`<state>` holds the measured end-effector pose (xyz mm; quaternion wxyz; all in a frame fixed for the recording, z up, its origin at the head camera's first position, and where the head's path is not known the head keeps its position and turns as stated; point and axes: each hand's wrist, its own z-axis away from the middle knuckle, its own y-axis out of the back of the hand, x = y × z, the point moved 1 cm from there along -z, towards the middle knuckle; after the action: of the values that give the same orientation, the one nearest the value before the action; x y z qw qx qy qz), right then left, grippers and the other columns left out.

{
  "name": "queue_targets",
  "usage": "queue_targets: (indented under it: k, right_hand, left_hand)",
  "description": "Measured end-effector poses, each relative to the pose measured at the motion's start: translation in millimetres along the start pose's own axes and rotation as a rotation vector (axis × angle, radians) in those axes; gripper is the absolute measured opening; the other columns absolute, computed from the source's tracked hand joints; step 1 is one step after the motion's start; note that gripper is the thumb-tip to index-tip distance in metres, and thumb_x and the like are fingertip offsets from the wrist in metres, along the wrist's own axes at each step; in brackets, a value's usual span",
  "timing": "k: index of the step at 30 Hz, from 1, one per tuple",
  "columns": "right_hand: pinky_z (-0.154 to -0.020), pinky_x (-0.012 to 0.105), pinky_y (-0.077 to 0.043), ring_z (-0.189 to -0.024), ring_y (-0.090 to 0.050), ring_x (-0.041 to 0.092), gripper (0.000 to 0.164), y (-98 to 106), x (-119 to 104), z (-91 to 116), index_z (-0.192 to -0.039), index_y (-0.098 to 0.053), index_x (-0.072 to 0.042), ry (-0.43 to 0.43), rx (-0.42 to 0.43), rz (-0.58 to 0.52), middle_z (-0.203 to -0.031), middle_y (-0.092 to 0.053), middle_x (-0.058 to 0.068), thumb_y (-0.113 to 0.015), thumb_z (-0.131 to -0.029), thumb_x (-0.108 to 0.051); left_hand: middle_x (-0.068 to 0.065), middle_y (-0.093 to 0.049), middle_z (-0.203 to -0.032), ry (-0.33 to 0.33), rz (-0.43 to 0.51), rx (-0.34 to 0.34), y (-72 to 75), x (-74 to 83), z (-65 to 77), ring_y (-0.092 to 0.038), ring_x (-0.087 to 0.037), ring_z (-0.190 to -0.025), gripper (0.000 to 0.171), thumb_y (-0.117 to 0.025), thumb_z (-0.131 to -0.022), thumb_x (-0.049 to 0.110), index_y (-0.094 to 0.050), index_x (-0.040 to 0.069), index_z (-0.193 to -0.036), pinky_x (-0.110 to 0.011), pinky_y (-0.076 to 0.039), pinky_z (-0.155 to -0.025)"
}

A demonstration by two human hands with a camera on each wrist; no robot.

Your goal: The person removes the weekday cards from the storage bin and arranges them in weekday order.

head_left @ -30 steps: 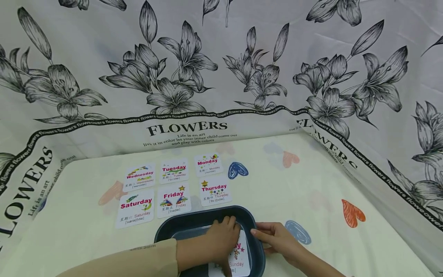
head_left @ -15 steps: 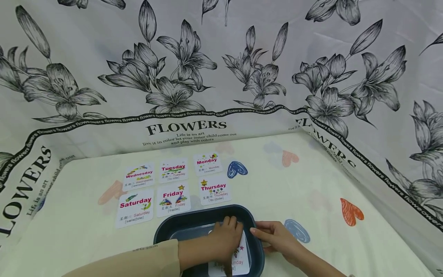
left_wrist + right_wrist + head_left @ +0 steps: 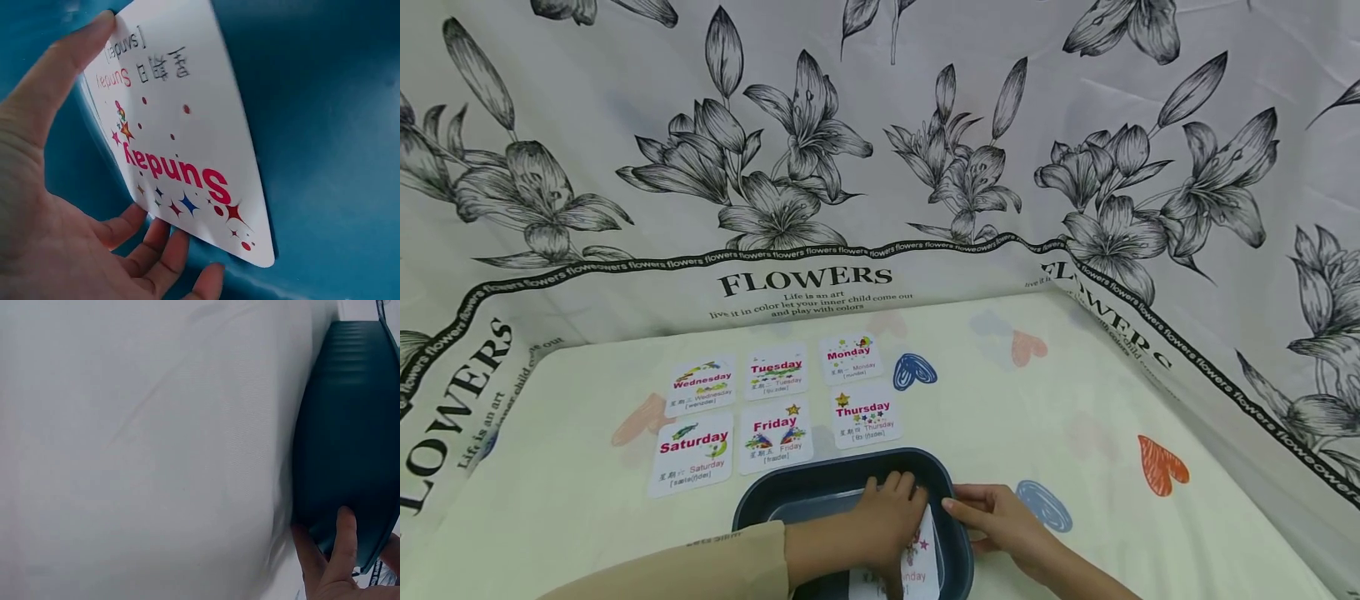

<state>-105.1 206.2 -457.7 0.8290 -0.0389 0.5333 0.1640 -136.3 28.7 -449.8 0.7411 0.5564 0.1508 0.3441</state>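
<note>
In the head view a dark blue plastic tray [image 3: 833,465] stands at the near edge. My left hand [image 3: 887,523] reaches down into it over a white card [image 3: 925,567]. The left wrist view shows this card [image 3: 169,125] printed "Sunday", held at its edges, with the thumb [image 3: 75,53] at one side and the fingertips at the opposite side. Several of its fingers' undersides show beneath the card's edge. My right hand [image 3: 1007,525] holds the tray's right end, thumb at the rim and fingers along the outer wall [image 3: 347,450].
Beyond the tray lie weekday cards in two rows: Wednesday [image 3: 702,385], Tuesday [image 3: 777,371], Monday [image 3: 850,356], Saturday [image 3: 692,454], Friday [image 3: 775,433] and Thursday [image 3: 865,414]. They rest on a cream cloth [image 3: 1075,400] with printed hearts. A flower-print curtain [image 3: 925,200] stands behind.
My left hand has shifted slightly right over the Sunday card, covering more of its print. The right hand stays at the tray's end, and the weekday cards have not moved.
</note>
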Motion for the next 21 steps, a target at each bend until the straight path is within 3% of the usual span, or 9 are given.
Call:
queue_targets:
  k: [10,15,21]
  right_hand:
    - [-0.069,0.036,-0.055,-0.094,-0.066,0.026,0.063,0.0,0.6,1.0,-0.128,-0.045,0.013,0.017,-0.020,-0.024,-0.112,-0.063,0.019,-0.060,-0.089,-0.035]
    - [-0.069,0.036,-0.055,-0.095,-0.066,0.025,0.064,0.1,0.9,1.3,-0.128,-0.045,0.012,0.008,-0.024,-0.029,-0.112,-0.064,0.018,-0.060,-0.088,-0.036]
    - [-0.070,0.036,-0.054,-0.094,-0.066,0.025,0.062,0.3,0.4,0.1,-0.127,-0.047,0.010,0.011,-0.023,-0.032,-0.110,-0.065,0.017,-0.061,-0.088,-0.035]
  left_hand:
    - [-0.005,-0.042,-0.118,-0.147,-0.017,0.082,-4.4,0.5,12.0,-0.040,-0.017,-0.103,0.108,-0.085,-0.043,0.059,-0.044,0.008,-0.129,-0.043,-0.048,-0.080]
    - [-0.004,-0.042,-0.119,-0.177,-0.011,0.075,-4.4,-0.7,14.1,-0.039,-0.016,-0.105,0.105,-0.084,-0.045,0.058,-0.044,0.008,-0.129,-0.044,-0.047,-0.083]
    - [-0.004,-0.043,-0.123,-0.200,-0.111,0.099,0.8,-2.9,18.3,-0.041,-0.015,-0.106,0.110,-0.081,-0.044,0.065,-0.044,0.009,-0.131,-0.043,-0.048,-0.082]
